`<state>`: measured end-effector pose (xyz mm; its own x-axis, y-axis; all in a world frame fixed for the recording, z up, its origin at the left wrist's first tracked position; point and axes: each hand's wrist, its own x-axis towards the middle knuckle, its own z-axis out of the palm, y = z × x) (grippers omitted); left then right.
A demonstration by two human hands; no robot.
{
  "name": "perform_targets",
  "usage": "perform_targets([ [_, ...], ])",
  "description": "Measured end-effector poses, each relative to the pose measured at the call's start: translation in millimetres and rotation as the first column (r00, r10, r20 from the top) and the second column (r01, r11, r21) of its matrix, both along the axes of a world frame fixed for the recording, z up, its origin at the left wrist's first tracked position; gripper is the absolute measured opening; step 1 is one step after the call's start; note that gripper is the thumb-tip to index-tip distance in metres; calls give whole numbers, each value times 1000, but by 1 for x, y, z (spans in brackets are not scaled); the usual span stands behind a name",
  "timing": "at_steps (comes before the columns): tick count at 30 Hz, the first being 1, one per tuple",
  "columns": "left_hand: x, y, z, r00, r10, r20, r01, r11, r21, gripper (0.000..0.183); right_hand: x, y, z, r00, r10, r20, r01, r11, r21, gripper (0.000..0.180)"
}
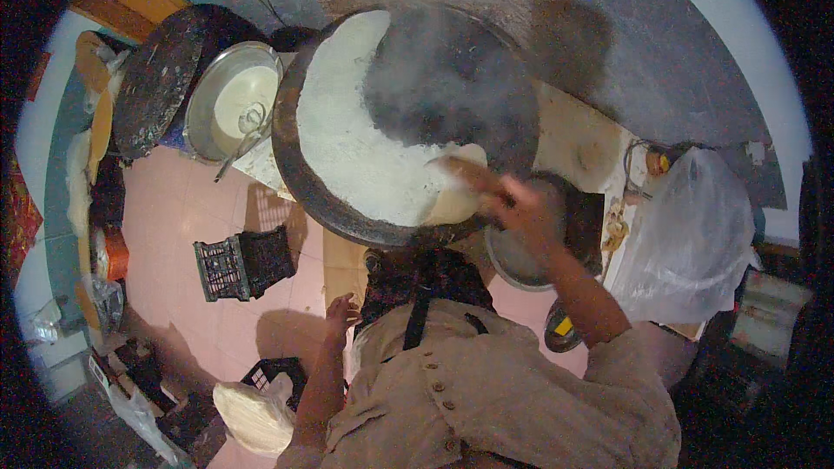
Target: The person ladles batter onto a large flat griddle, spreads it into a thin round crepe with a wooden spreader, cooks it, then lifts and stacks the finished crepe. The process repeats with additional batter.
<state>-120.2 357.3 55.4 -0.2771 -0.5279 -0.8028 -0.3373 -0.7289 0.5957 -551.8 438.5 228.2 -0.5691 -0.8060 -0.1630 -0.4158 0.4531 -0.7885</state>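
A large round dark griddle (449, 71) stands before me, with steam rising from its bare part. White batter (339, 124) lies over it in a crescent along the left and near sides. At the near right, a patch looks yellower. My right hand (521, 208), blurred, grips a brown, apparently wooden spreader (470, 174) whose tip is at the batter. Low at my left side hangs my left hand (343, 311), fingers loosely curled, with nothing visible in it. A metal bowl (202, 98) of pale batter, with a ladle (238, 150) resting in it, stands left of the griddle.
A round dark lid (159, 85) leans behind the bowl. Under my right forearm is a round metal pan (521, 260). A clear plastic bag (684, 241) covers something at the right. Black crates (241, 264) and a wrapped pale bundle (254, 417) stand lower left.
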Motion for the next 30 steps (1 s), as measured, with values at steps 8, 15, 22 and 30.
perform_targets([
  [8,27,-11,-24,995,2,100,-8,998,63,43,38,-24,-21,974,-53,-221,53,999,-6,24],
  [15,59,-6,-43,992,73,107,-86,988,125,32,-34,-37,-12,902,-101,-420,29,984,-174,27],
  [22,71,5,-57,991,80,104,-92,989,116,35,-72,-33,-19,826,-4,-564,3,1000,-3,33],
  [30,70,16,-59,991,94,98,-104,989,104,38,-115,-37,-26,809,106,-578,-113,993,24,34],
])
